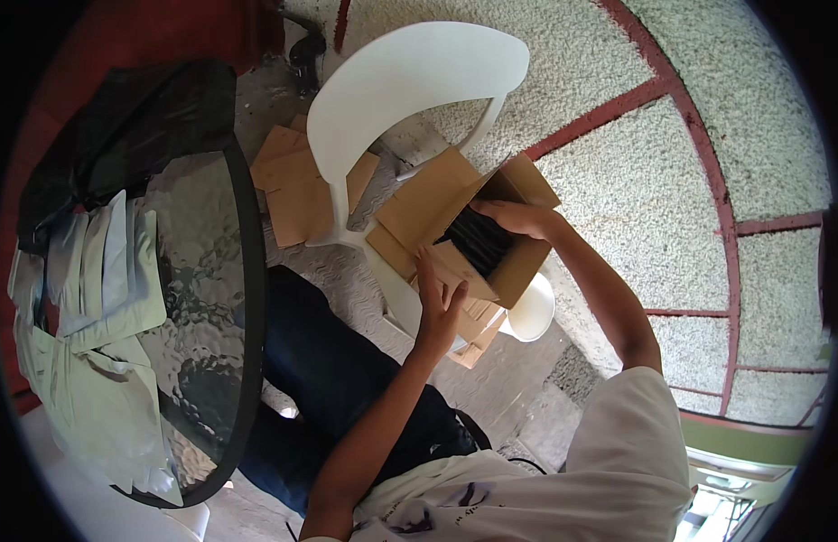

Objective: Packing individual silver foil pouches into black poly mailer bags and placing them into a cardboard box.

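An open cardboard box sits tilted on the seat of a white plastic chair, its flaps spread. Dark, ridged items, packed in a row, show inside; what they are I cannot tell. My left hand is at the near flap, fingers and thumb spread along it, gripping it. Over the box's far rim, my right hand reaches in, fingertips at the dark items. Its fingers are partly hidden, and whether they hold an item is unclear.
On my left stands a round glass table with a dark rim, bearing silvery-white pouches and black plastic. Flattened cardboard lies on the floor behind the chair. A white bucket stands beside the box, near a rough stone-textured wall.
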Available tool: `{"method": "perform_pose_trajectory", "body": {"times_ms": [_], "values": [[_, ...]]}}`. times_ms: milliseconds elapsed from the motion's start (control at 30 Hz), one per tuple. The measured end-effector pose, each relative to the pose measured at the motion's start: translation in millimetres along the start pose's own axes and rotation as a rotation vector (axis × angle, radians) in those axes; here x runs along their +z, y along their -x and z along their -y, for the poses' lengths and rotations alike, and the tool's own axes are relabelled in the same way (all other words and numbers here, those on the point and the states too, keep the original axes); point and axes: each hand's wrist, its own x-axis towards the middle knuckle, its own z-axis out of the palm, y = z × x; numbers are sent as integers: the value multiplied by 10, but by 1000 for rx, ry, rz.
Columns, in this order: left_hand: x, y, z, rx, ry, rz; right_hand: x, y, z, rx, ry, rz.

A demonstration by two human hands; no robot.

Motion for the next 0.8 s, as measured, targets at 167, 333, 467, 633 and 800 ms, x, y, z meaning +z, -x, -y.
{"method": "perform_pose_trajectory", "body": {"times_ms": [167,333,467,633,800], "values": [[-39,-8,-42,-21,-71,23,56,35,64,69,-140,31],[-58,-29,-24,-13,-128,-8,-22,-6,-74,-92,146,-92],[-208,-50,27,-42,-6,-167,-235,119,-105,-145,213,-194],[-385,82,-197,192,-83,-399,-195,476,-94,-607,225,-651],[-371,444,-437,297,-146,-103,492,1387,656,-664,36,-984]]}}
